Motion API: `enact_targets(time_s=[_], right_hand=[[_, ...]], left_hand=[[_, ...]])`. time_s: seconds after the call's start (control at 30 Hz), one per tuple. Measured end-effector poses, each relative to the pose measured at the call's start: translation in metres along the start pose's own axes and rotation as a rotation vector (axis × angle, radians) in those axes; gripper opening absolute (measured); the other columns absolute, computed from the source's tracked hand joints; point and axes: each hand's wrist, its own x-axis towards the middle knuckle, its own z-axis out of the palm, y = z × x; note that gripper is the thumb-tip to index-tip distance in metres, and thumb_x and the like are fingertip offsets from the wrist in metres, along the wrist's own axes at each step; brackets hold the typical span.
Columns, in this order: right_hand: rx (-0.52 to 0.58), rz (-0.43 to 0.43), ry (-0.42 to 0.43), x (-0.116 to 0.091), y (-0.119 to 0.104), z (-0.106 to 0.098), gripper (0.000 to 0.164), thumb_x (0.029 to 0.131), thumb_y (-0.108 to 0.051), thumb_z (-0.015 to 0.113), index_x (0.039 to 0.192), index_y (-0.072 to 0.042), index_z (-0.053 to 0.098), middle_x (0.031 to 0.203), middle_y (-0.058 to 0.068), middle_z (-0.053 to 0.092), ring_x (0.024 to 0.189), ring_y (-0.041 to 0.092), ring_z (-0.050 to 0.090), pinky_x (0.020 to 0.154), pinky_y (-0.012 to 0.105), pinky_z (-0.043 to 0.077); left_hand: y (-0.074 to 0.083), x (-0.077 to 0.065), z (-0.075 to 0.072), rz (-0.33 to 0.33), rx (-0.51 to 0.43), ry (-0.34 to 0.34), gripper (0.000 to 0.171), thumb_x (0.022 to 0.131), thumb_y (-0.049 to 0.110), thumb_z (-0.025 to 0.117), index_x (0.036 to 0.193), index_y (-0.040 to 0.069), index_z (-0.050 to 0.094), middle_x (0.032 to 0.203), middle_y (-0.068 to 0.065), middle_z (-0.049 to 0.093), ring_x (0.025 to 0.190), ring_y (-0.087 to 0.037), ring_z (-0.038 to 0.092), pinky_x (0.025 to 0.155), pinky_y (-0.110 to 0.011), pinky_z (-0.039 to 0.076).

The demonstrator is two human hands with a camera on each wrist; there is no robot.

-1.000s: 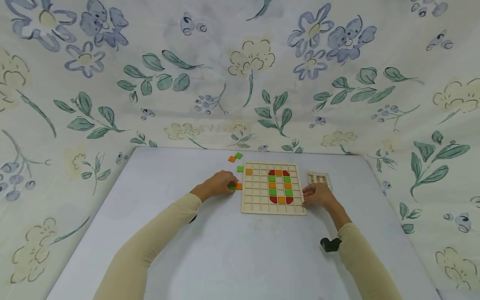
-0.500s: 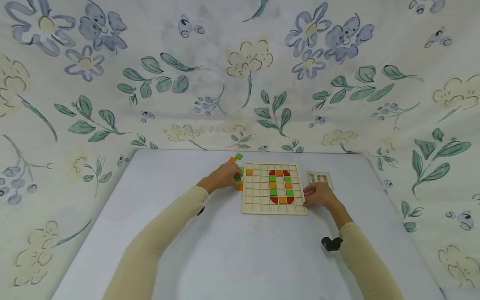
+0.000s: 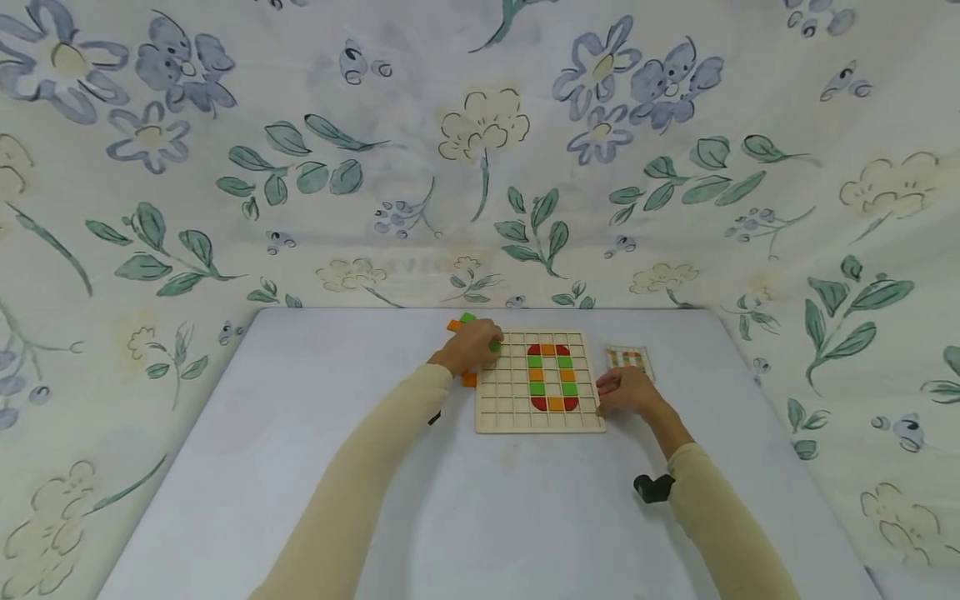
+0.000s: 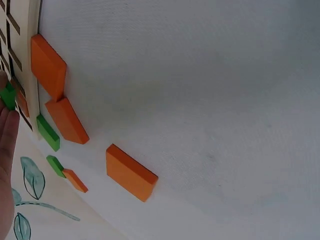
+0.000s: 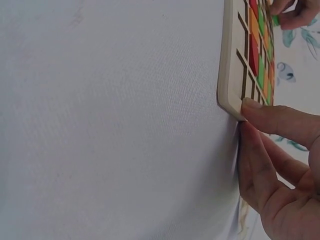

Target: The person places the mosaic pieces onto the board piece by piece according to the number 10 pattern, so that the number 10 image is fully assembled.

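Note:
Over the upper left corner of a wooden grid board [image 3: 510,422], my left hand [image 3: 471,343] pinches a green square tile [image 4: 8,96]. An orange tile [image 4: 21,102] lies in the board close to that hand in the left wrist view. My right hand [image 3: 628,393] grips the board's right side; in the right wrist view the thumb [image 5: 270,117] presses on top near a corner, with the fingers against the edge below. Red, green and orange tiles form an upright ring [image 3: 536,375] in the grid. Red curved pieces make its corners.
Loose orange tiles [image 4: 131,172] and green tiles [image 4: 48,132] lie on the white table [image 3: 525,517] left of the board. A small pattern card [image 3: 615,356] lies behind my right hand. Flowered cloth [image 3: 420,167] hangs behind the table.
My left hand has carried the green tile from the table left of the board up and right, over the board's upper left corner. The right hand has kept its hold on the board.

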Motion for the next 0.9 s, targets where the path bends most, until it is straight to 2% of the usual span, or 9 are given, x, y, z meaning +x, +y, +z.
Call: enact_targets(time_s=[0.13,0.23,0.4,0.53,0.73,0.9], right_hand=[[-0.005,-0.002,0.003,0.0,-0.001,-0.001,0.047,0.064,0.0,0.085,0.106,0.003,0.066,0.089,0.008,0.067,0.08,0.02,0.061,0.071,0.03,0.049],[0.001,0.003,0.006,0.0,-0.001,-0.001,0.047,0.064,0.0,0.085,0.106,0.003,0.066,0.089,0.009,0.067,0.08,0.021,0.061,0.071,0.03,0.049],[0.011,0.001,-0.002,-0.001,-0.001,-0.001,0.047,0.064,0.0,0.086,0.106,0.004,0.066,0.089,0.009,0.068,0.079,0.02,0.062,0.071,0.029,0.05],[0.01,0.001,-0.004,-0.001,-0.003,0.0,0.047,0.064,0.0,0.086,0.106,0.004,0.066,0.088,0.008,0.068,0.079,0.02,0.062,0.071,0.031,0.05],[0.006,0.01,-0.001,-0.002,-0.004,0.0,0.046,0.064,-0.001,0.086,0.106,0.003,0.066,0.088,0.008,0.068,0.079,0.02,0.062,0.072,0.031,0.05],[0.008,0.009,-0.005,-0.003,-0.004,0.0,0.047,0.064,0.0,0.086,0.107,0.004,0.066,0.089,0.009,0.067,0.08,0.021,0.062,0.072,0.031,0.05]], left_hand=[[0.004,0.006,0.002,0.042,0.032,0.027,0.029,0.088,0.008,0.07,0.117,0.0,0.068,0.111,-0.009,0.065,0.102,-0.021,0.058,0.093,-0.031,0.048],[0.006,0.011,0.005,0.047,0.034,0.03,0.029,0.089,0.009,0.07,0.117,0.001,0.068,0.111,-0.008,0.065,0.102,-0.021,0.057,0.093,-0.031,0.047],[0.004,0.014,0.011,0.028,0.02,0.026,0.029,0.09,0.009,0.069,0.118,0.001,0.067,0.113,-0.008,0.064,0.106,-0.022,0.058,0.095,-0.031,0.046],[0.003,0.013,0.013,0.014,-0.026,0.038,0.027,0.091,0.007,0.068,0.118,0.001,0.068,0.114,-0.009,0.065,0.109,-0.022,0.058,0.097,-0.032,0.046],[0.004,0.013,0.014,-0.025,-0.082,0.049,0.028,0.091,0.006,0.068,0.118,0.003,0.067,0.115,-0.008,0.066,0.108,-0.021,0.059,0.096,-0.032,0.046],[0.006,0.012,0.011,-0.049,-0.087,0.023,0.029,0.092,0.006,0.066,0.121,0.005,0.063,0.112,-0.008,0.067,0.105,-0.021,0.06,0.094,-0.034,0.047]])
